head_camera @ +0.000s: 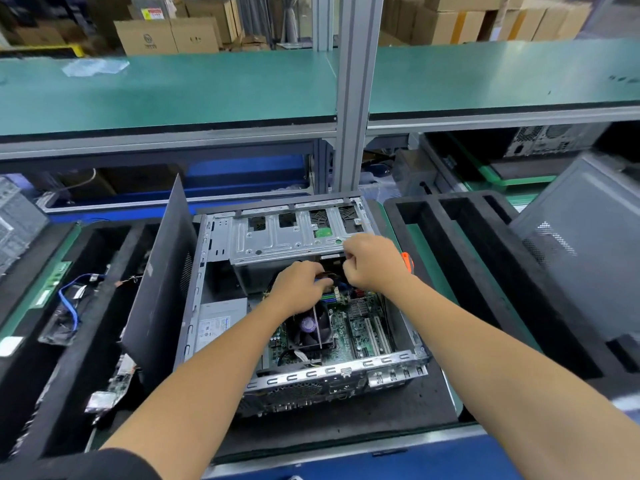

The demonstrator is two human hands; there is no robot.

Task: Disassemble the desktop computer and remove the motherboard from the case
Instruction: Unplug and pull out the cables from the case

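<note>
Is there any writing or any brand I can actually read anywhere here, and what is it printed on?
None of it can be read as words.
Label on the power supply: printed text and a blue logo, too small and blurred.
Cardboard box: round dark logo, wording blurred.
Red and white sticker on a box further back: blurred.
Motherboard: markings too small.

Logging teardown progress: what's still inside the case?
In the case: motherboard, CPU fan, power supply, drive cage. Both hands, left and right, cover the cables they work on; connectors beneath are hidden.
</note>
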